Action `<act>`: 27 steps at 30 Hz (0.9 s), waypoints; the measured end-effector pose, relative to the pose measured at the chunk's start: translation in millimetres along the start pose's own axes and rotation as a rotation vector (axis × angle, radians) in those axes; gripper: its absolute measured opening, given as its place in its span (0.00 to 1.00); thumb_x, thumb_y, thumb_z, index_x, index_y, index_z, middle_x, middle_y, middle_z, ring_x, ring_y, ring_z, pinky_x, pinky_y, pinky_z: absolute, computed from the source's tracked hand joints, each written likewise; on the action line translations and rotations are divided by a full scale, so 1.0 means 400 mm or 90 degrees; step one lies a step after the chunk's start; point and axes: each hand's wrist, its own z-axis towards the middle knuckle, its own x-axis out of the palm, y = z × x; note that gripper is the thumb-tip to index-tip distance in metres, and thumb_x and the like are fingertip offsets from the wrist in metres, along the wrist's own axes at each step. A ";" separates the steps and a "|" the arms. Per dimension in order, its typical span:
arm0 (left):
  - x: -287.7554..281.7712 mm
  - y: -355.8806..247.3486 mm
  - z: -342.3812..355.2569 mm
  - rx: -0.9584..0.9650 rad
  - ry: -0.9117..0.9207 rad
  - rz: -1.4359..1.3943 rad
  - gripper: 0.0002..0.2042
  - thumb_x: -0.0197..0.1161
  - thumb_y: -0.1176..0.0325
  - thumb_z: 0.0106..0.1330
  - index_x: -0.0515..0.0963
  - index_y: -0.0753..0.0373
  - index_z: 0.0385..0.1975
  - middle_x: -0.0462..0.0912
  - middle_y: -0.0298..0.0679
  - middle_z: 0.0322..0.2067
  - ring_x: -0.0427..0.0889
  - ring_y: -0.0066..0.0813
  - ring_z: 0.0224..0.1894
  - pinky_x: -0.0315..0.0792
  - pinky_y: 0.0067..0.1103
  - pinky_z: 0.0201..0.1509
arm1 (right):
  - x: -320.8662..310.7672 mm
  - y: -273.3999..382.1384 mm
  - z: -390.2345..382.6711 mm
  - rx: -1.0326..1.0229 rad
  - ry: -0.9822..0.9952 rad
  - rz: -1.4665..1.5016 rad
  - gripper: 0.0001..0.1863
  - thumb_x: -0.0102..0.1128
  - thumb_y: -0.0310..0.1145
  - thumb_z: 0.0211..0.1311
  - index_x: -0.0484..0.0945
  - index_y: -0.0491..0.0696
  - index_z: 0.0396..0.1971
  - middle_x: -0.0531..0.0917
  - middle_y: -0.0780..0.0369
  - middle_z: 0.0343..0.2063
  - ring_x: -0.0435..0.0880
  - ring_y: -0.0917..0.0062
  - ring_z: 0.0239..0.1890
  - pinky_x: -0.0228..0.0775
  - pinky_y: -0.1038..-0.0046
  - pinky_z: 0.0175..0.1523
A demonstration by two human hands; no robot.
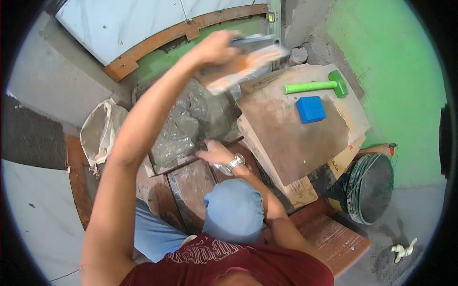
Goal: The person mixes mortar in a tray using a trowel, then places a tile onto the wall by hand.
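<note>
My left hand (220,46) is raised over the far side of the mortar, closed around a flat trowel (243,66). Motion blurs the trowel; orange, white and blue show on it. Wet grey mortar (183,119) lies heaped on a shallow board (174,167) below. At that board's near edge is my right hand (215,152), its fingers somewhat apart, with a metal watch on the wrist. Whether it grips the edge or only rests there is hard to tell.
On stacked cardboard (286,143) to the right lie a green mallet (317,86) and a blue sponge (310,109). A dark bucket (374,188) stands beyond. A whitish bag (102,128) sits left of the mortar. Wooden strips (157,43) edge the far pale tiles.
</note>
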 end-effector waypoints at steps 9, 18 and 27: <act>0.324 0.459 0.218 -0.124 0.137 0.127 0.23 0.66 0.70 0.55 0.81 0.56 0.55 0.83 0.53 0.51 0.81 0.52 0.53 0.74 0.35 0.59 | -0.023 -0.091 -0.015 -0.093 0.024 -0.026 0.35 0.63 0.45 0.56 0.70 0.33 0.56 0.81 0.38 0.44 0.81 0.46 0.49 0.72 0.56 0.54; 0.261 0.742 0.172 -0.234 0.147 0.345 0.20 0.66 0.67 0.59 0.81 0.58 0.53 0.83 0.54 0.49 0.82 0.50 0.52 0.77 0.35 0.55 | -0.046 -0.007 0.016 -0.058 -0.080 -0.166 0.30 0.65 0.41 0.54 0.72 0.32 0.50 0.81 0.38 0.42 0.81 0.44 0.47 0.74 0.53 0.53; 0.093 0.450 -0.210 -0.102 -0.194 -0.207 0.15 0.61 0.68 0.68 0.81 0.61 0.53 0.87 0.39 0.44 0.84 0.26 0.45 0.76 0.25 0.52 | -0.039 -0.027 -0.040 0.086 -0.164 -0.346 0.25 0.62 0.37 0.57 0.72 0.35 0.49 0.78 0.40 0.48 0.81 0.46 0.48 0.76 0.53 0.52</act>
